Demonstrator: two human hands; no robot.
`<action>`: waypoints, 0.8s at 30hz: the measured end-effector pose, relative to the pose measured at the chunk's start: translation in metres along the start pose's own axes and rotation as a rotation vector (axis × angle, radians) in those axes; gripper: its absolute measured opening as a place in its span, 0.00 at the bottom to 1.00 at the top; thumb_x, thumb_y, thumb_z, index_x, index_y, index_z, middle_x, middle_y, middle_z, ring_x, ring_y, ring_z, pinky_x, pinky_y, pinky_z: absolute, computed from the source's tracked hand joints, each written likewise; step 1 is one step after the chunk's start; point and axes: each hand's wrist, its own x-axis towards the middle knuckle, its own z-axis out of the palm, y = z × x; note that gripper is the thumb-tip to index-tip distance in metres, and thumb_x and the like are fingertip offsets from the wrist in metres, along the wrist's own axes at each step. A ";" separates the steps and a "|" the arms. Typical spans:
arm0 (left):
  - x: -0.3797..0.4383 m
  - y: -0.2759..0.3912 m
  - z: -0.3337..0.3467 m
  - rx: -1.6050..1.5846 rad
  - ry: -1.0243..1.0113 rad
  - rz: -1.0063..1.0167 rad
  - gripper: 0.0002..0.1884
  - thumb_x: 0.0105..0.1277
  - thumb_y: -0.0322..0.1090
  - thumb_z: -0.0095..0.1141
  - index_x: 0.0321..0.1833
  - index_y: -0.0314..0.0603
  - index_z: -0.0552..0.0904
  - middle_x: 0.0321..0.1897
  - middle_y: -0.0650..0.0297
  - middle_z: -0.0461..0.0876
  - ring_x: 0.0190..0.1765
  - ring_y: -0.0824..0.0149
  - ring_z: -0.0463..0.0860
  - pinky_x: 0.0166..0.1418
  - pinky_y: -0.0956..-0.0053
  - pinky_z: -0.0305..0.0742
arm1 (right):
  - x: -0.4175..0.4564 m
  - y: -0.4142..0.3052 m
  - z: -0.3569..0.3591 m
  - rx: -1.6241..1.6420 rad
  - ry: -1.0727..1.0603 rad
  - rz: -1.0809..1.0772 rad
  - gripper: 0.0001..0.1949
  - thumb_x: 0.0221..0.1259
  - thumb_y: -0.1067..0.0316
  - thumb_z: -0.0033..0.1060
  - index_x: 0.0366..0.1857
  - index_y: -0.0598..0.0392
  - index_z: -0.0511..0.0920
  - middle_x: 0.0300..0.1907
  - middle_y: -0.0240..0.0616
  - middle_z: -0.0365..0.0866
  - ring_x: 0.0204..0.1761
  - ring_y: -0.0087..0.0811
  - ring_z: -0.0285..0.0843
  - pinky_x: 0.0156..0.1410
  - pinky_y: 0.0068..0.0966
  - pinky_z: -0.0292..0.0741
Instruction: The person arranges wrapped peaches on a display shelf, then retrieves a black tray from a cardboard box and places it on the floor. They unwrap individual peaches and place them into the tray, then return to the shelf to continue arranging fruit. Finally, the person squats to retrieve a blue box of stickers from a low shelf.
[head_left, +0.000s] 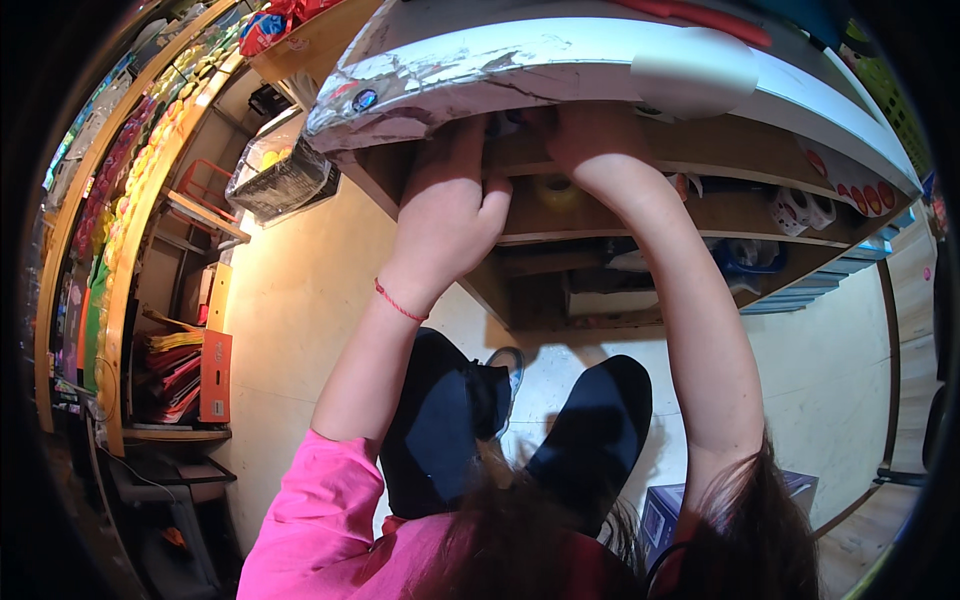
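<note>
My left hand (454, 217), with a red string bracelet (400, 302) at the wrist, reaches under the worn white front edge (480, 64) of a counter. Its fingers go into shadow there, the thumb lying apart from them. Beside it my right hand (596, 135) is bent in over the top shelf (705, 146) of the wooden unit below, with its fingertips hidden. Small dark and pale things show dimly between the hands; I cannot tell what they are or whether I hold them. A roll of yellowish tape (559, 191) sits on the shelf beneath.
Label rolls (802, 210) and a sheet of red round stickers (862, 191) occupy the shelves at right. A blue tape dispenser (750, 255) sits lower. Leftward stand fruit racks (169, 127), a black crate (281, 184) and a red carton (216, 375). A box (660, 514) is on the floor.
</note>
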 end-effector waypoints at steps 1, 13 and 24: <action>0.000 -0.001 0.002 -0.010 0.010 0.001 0.28 0.61 0.29 0.50 0.67 0.33 0.67 0.56 0.43 0.76 0.58 0.41 0.74 0.64 0.57 0.70 | 0.001 -0.002 0.000 -0.018 0.018 -0.014 0.16 0.66 0.57 0.55 0.53 0.52 0.79 0.52 0.46 0.81 0.54 0.49 0.78 0.58 0.40 0.74; -0.001 0.009 -0.002 0.052 -0.027 -0.037 0.25 0.64 0.28 0.50 0.66 0.36 0.69 0.56 0.45 0.77 0.56 0.41 0.76 0.60 0.56 0.72 | 0.009 -0.013 0.003 0.015 0.140 0.017 0.16 0.63 0.58 0.57 0.50 0.54 0.81 0.50 0.47 0.83 0.54 0.46 0.79 0.58 0.37 0.75; -0.014 0.006 -0.013 -0.528 0.055 -0.195 0.25 0.65 0.32 0.49 0.65 0.30 0.70 0.53 0.43 0.80 0.56 0.51 0.80 0.57 0.58 0.75 | 0.020 -0.005 -0.011 -0.035 -0.176 0.056 0.13 0.59 0.58 0.60 0.42 0.53 0.84 0.50 0.45 0.83 0.54 0.44 0.80 0.55 0.37 0.75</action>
